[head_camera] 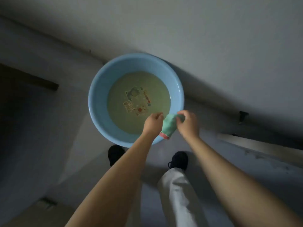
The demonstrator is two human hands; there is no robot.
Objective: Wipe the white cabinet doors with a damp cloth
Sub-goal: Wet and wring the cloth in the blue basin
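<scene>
both bare arms reach down and forward over the near right rim of a light blue basin (98,102) that stands on the floor (49,128) against the foot of a white wall. the left hand (153,123) and the right hand (188,124) hold a small green cloth (169,126) with a pink hem between them, each hand's fingers curled and pinching an upper edge, so the cloth hangs down over the rim. murky water fills the basin. two black shoes (179,159) stand just behind it.
</scene>
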